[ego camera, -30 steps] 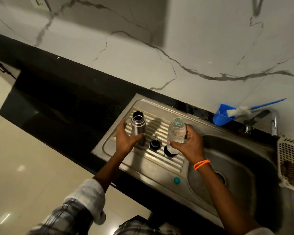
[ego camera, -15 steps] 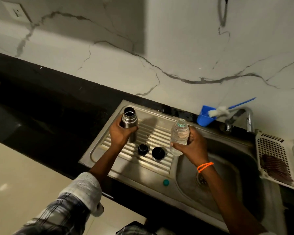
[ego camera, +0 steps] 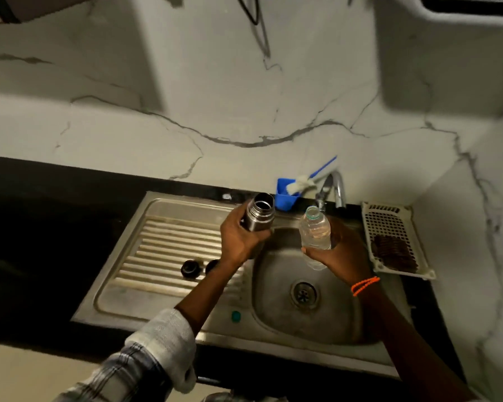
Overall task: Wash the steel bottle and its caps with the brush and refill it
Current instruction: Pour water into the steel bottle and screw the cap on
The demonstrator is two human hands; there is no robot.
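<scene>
My left hand [ego camera: 238, 237] grips the open steel bottle [ego camera: 258, 212], held upright at the left rim of the sink basin [ego camera: 276, 309]. In my right hand [ego camera: 339, 248] I hold a clear plastic water bottle [ego camera: 314, 232], uncapped, its mouth just under the tap [ego camera: 333, 188]. Two dark caps lie on the ribbed drainboard [ego camera: 163, 245]: one cap [ego camera: 190, 268] in full view, the other cap [ego camera: 212, 264] partly hidden by my left forearm. The blue-handled brush [ego camera: 305, 181] leans in a blue cup [ego camera: 283, 197] behind the sink.
A white perforated basket [ego camera: 389, 227] holding a dark scrubber sits right of the basin. A small teal bottle cap [ego camera: 236, 315] lies on the sink's front rim. Black countertop [ego camera: 55, 227] extends left; a marble wall rises behind.
Both hands moved right from the drainboard to the basin. The steel bottle is lifted off the drainboard, and the plastic bottle now sits under the tap.
</scene>
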